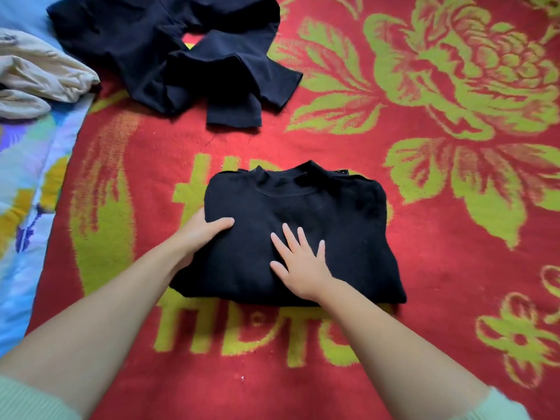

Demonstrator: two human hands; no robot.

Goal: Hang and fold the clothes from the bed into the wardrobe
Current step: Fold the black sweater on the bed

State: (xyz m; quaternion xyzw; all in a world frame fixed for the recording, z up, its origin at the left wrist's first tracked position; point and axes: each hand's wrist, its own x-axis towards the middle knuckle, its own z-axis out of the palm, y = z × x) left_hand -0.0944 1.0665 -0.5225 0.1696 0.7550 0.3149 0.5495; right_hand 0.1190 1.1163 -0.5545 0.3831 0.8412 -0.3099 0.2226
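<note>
Pressing down flat, your right hand (pixel 298 262) lies on top of the folded black sweater (pixel 303 225) with its fingers straight and spread. Your left hand (pixel 201 234) holds the sweater's left edge: the thumb lies on top and the other fingers are tucked out of sight under the cloth. The sweater sits in the middle of the red and green blanket (pixel 424 268), with its collar pointing away from you. It is folded into a neat block, and its near edge lies just above the big green letters on the blanket.

No box, basket or wardrobe shows here, so nothing is inside anything.

Farther away, a dark pair of pants (pixel 169 53) lies rumpled on the blanket, well apart from the sweater. A cream cloth (pixel 39 77) is bunched up at the far left, touching the pants and resting on a light blue sheet (pixel 27 177) with bright patches.

Bare blanket lies all around the sweater. You have the most room on the right side, over the big green flowers. The blanket's left edge meets the blue sheet. Pale green sleeves (pixel 30 401) show at the bottom corners.
</note>
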